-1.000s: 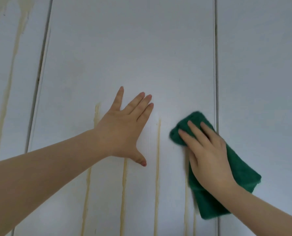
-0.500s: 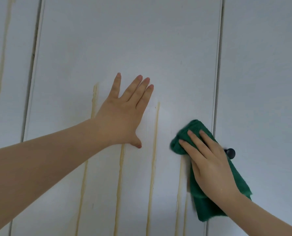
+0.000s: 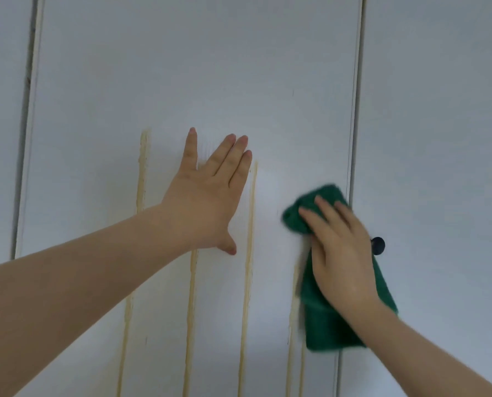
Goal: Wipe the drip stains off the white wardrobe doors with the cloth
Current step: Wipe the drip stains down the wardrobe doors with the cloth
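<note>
Left hand (image 3: 207,202): flat against the middle wardrobe door (image 3: 196,67), fingers straight, grasping nothing.
Right hand (image 3: 342,253): fingers straight, pressing the green cloth (image 3: 325,328) flat to the same door, not clenched round it.
Cloth position: near the door's right edge, blurred, just beside a dark knob (image 3: 378,245).
Drip stains (image 3: 249,253): yellowish vertical streaks below and between the hands.

Right hand (image 3: 343,253) presses cloth (image 3: 325,325) on stained door (image 3: 199,81).
</note>
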